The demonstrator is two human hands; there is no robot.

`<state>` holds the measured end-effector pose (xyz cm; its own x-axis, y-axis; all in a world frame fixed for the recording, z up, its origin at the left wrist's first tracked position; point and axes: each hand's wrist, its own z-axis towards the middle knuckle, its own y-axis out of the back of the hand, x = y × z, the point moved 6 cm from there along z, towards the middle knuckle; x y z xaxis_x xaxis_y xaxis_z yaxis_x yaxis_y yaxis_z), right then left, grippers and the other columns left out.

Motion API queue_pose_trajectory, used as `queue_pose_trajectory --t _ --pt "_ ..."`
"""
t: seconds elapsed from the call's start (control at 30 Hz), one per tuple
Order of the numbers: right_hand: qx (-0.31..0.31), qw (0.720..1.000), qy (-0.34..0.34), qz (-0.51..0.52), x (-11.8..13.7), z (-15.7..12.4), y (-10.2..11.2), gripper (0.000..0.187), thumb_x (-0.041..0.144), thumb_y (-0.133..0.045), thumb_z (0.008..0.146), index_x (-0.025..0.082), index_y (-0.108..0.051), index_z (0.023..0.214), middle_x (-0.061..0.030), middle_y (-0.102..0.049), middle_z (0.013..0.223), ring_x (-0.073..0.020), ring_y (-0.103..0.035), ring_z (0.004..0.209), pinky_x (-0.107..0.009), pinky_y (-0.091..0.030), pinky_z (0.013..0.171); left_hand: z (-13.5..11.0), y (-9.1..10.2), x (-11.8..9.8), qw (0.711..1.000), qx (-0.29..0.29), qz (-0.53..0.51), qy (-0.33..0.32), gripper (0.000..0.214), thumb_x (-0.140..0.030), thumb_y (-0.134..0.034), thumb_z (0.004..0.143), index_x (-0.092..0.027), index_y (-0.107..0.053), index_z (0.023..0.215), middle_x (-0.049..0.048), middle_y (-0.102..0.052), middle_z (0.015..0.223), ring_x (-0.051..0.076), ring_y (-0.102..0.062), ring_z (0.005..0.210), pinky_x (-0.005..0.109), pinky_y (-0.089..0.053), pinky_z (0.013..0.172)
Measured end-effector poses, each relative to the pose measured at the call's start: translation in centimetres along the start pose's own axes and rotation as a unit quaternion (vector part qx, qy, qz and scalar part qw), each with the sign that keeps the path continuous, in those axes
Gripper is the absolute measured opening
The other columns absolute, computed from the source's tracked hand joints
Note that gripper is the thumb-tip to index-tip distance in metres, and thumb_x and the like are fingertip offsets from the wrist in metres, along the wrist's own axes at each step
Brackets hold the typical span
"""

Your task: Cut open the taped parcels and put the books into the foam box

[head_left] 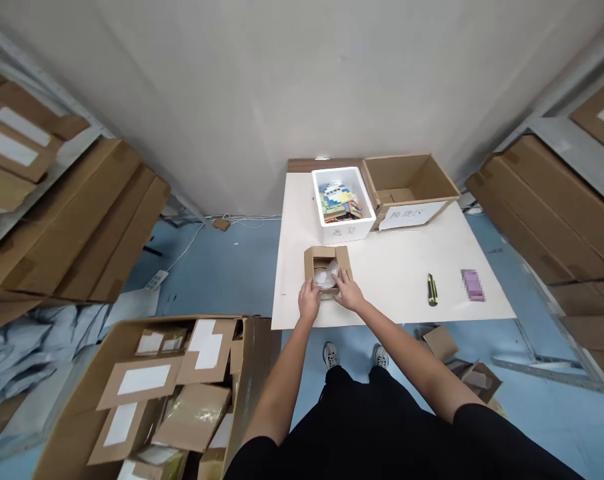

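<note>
A small open cardboard box (325,252) sits near the front edge of the white table, its flaps folded out. Crumpled clear plastic wrapping (325,276) shows inside it. My left hand (309,300) grips the box at its near left corner. On the near right side, my right hand (349,291) holds the box wall, its fingertips beside the plastic wrapping. What lies under the wrapping is hidden.
Behind the box stand a white foam bin (345,232) of booklets and a larger cardboard box (417,217) with a handwritten label. A yellow-black box cutter (433,291) and a blurred purple item (473,285) lie right. A big carton (262,353) of parcels stands left.
</note>
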<state>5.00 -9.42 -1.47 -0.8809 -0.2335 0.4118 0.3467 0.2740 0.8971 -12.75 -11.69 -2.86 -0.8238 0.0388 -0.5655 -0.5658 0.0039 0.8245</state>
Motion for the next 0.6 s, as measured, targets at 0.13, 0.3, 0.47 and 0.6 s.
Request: queue_pose_trajectory --t 0.13,0.3,0.47,0.6 --pt "-0.085 0.994 -0.035 0.064 -5.2 -4.1 3.0 0.064 0.022 -0.075 0.090 0.020 -0.057 0.152 -0.0200 -0.021 0.177 -0.0357 -0.029 0.161 -0.050 -0.041 0.123 0.9 -0.8 -5.6 0.995 -0.044 -0.059 -0.073 0.024 -0.011 -0.066 0.094 -0.024 -0.082 0.106 0.0112 -0.061 0.152 0.032 -0.061 0.138 0.048 -0.057 0.108" --pt "-0.248 0.955 -0.111 0.117 -12.9 -11.4 9.2 0.034 0.018 -0.068 0.094 0.022 -0.071 0.128 -0.0143 -0.029 0.175 -0.0319 -0.040 0.157 -0.047 -0.052 0.114 2.1 -4.5 -17.3 0.964 -0.045 -0.119 -0.235 0.017 -0.020 -0.065 0.098 -0.023 -0.081 0.105 0.0117 -0.063 0.148 0.028 -0.069 0.126 0.045 -0.062 0.103" --pt "-0.374 0.894 -0.216 0.123 -23.3 -22.8 15.1 0.014 0.018 -0.067 0.094 0.022 -0.077 0.104 -0.0098 -0.031 0.175 -0.0323 -0.039 0.157 -0.052 -0.047 0.119 1.4 -12.2 -33.0 0.917 0.006 -0.164 -0.363 0.018 -0.026 -0.063 0.103 -0.022 -0.080 0.107 0.0139 -0.062 0.147 0.026 -0.068 0.127 0.044 -0.062 0.103" --pt "-0.421 0.838 -0.326 0.119 -32.3 -34.4 17.4 0.016 0.018 -0.067 0.093 0.022 -0.079 0.102 -0.0091 -0.035 0.173 -0.0323 -0.038 0.158 -0.051 -0.043 0.123 -2.3 -20.7 -45.7 0.877 0.080 -0.185 -0.435 0.016 -0.026 -0.066 0.101 -0.022 -0.082 0.106 0.0142 -0.061 0.148 0.029 -0.064 0.133 0.044 -0.061 0.105"
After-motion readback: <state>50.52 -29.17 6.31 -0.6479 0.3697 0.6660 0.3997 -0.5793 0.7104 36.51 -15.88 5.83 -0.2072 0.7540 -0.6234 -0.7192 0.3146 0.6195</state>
